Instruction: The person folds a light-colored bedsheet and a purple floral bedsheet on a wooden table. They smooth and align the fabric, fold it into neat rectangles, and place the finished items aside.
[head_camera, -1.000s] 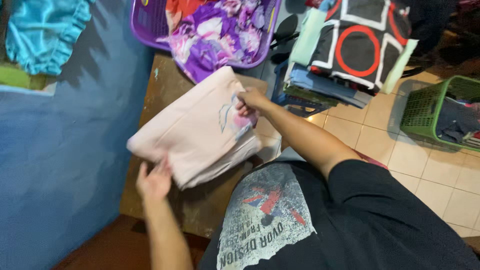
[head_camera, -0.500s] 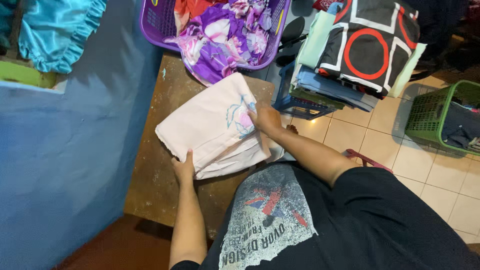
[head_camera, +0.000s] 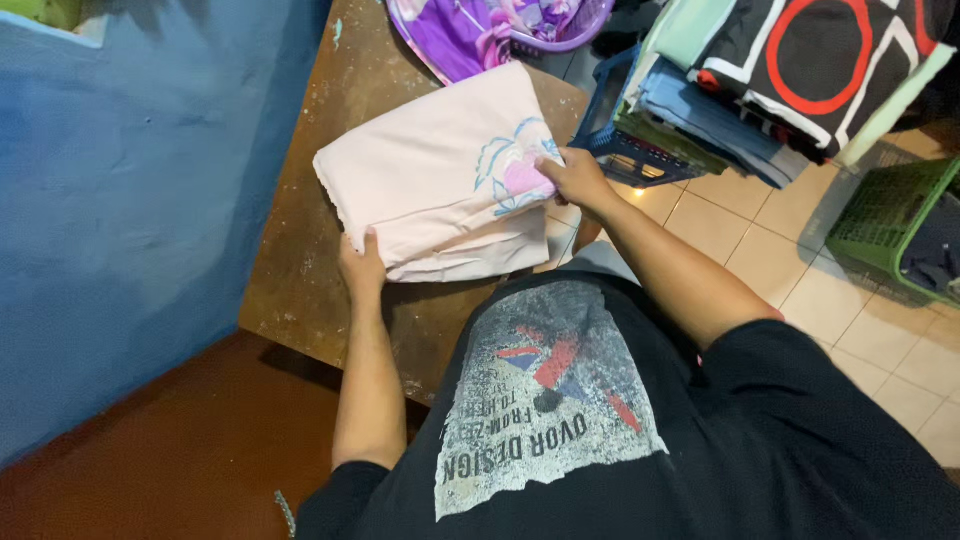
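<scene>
A folded pale pink cloth (head_camera: 430, 170) with a blue and pink flower print lies on a worn brown table (head_camera: 300, 290). My left hand (head_camera: 362, 268) grips its near left corner, thumb on top. My right hand (head_camera: 575, 180) pinches the right edge of the cloth over the flower print, at the table's right side.
A blue wall (head_camera: 130, 200) borders the table on the left. A purple basket (head_camera: 560, 30) with purple floral fabric stands at the table's far end. A stack of folded clothes (head_camera: 760, 90) sits on a blue crate at right. A green basket (head_camera: 890, 230) stands on the tiled floor.
The pink cloth was brought down flat onto the table. My left hand shifted from under its lower edge to gripping its corner. The view tilted nearer and lower.
</scene>
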